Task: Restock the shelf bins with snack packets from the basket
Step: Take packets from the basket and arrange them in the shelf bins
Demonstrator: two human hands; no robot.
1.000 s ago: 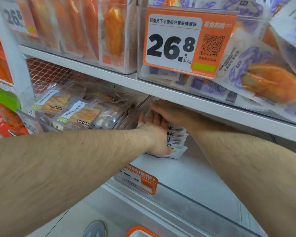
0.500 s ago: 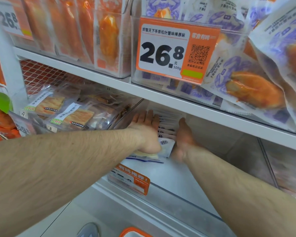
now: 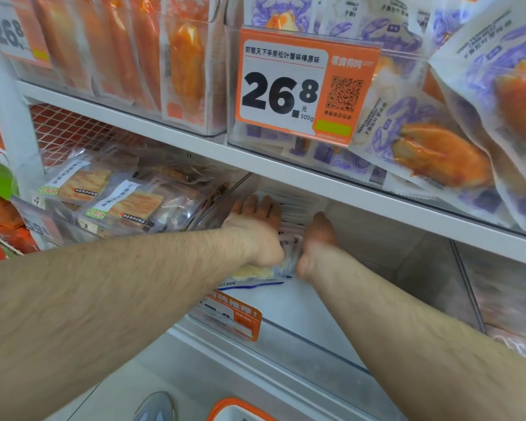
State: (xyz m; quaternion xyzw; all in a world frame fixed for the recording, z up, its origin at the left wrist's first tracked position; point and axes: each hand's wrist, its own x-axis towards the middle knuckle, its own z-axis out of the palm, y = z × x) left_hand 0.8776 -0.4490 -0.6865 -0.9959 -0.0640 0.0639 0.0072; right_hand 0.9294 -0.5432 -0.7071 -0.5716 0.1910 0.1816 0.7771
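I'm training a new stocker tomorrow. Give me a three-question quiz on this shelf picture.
1. True or false: both hands are inside the lower clear bin.
2. What number is on the big price tag?
3. The white packets lie: A) left of the left hand, B) between it and the right hand, C) on the floor.

Key: 1 true; 2 26.8; 3 B.
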